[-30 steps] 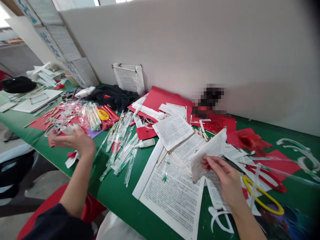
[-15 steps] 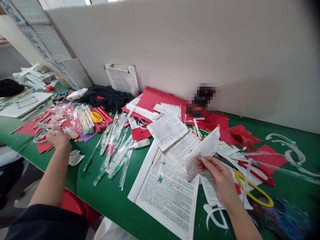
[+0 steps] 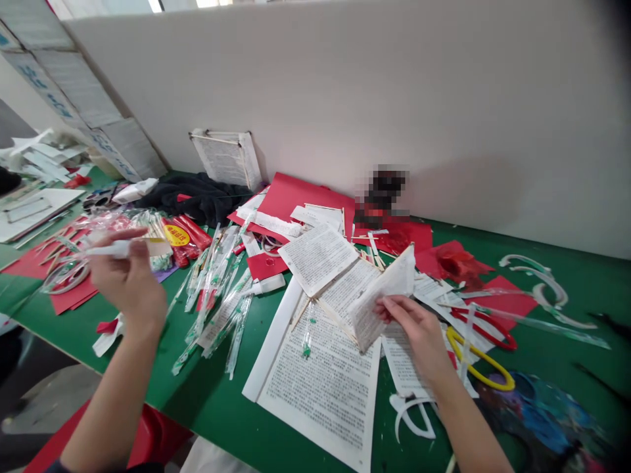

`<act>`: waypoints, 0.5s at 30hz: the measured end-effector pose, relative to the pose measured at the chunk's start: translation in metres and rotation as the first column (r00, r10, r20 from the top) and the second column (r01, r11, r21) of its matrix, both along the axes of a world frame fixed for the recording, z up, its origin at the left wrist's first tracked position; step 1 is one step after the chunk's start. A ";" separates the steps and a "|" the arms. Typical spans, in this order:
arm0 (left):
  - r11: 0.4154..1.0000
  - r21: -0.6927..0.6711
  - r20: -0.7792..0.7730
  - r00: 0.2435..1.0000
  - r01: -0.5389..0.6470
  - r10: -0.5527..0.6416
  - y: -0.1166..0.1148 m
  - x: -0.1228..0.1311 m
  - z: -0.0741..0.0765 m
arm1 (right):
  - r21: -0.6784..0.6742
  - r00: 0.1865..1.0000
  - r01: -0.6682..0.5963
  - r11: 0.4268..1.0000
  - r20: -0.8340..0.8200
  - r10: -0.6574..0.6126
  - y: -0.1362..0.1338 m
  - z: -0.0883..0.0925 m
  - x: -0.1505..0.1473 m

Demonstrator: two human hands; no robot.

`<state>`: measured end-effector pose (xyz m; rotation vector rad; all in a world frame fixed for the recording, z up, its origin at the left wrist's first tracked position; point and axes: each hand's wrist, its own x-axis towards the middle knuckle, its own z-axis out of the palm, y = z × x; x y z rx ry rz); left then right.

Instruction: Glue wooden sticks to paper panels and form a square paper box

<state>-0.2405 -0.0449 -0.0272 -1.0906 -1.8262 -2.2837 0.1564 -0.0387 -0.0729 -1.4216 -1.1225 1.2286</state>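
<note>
Printed pages (image 3: 315, 394) around right hand (image 3: 411, 335)

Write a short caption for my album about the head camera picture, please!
Left hand holds a white tube, right hand holds folded printed paper, over a green table.

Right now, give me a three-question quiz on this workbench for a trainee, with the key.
1. What white item is the left hand holding?
2. True or false: the right hand holds a folded printed sheet.
3. Which lies nearer the right hand: A, the yellow loop, or B, the black cloth?

Key: 1. A white squeeze tube. 2. True. 3. A.
</note>
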 end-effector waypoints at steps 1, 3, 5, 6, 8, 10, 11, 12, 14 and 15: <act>0.995 0.050 0.017 0.996 0.089 -0.090 0.002 0.022 0.008 | 0.020 1.000 -0.002 1.000 0.006 0.002 0.001 0.003 -0.001; 0.918 0.064 0.150 0.906 0.391 -0.397 0.007 0.065 0.019 | 0.066 1.000 -0.011 0.998 -0.001 0.012 0.003 0.011 -0.003; 0.800 0.058 0.278 0.760 0.598 -0.588 0.012 0.101 0.026 | 0.118 0.998 -0.032 0.992 -0.041 0.037 0.005 0.020 -0.007; 0.745 0.054 0.327 0.693 0.665 -0.642 0.015 0.117 0.029 | 0.144 0.996 -0.045 0.988 -0.073 0.056 0.006 0.024 -0.010; 0.646 0.072 0.395 0.573 0.760 -0.718 0.019 0.144 0.033 | 0.186 0.984 -0.079 0.979 -0.145 0.107 0.007 0.033 -0.015; 0.571 0.089 0.444 0.480 0.816 -0.756 0.021 0.166 0.036 | 0.210 0.965 -0.125 0.970 -0.202 0.168 0.009 0.040 -0.022; 0.539 0.100 0.456 0.442 0.837 -0.772 0.023 0.175 0.036 | 0.215 0.952 -0.153 0.964 -0.229 0.202 0.011 0.043 -0.025; 0.503 0.113 0.460 0.403 0.857 -0.791 0.024 0.184 0.037 | 0.215 0.935 -0.186 0.959 -0.260 0.240 0.012 0.046 -0.029; 0.414 0.137 0.443 0.318 0.900 -0.838 0.026 0.200 0.037 | 0.198 0.885 -0.260 0.945 -0.342 0.315 0.016 0.049 -0.036; 0.368 0.138 0.431 0.279 0.920 -0.858 0.026 0.207 0.036 | 0.186 0.856 -0.289 0.939 -0.390 0.340 0.018 0.049 -0.039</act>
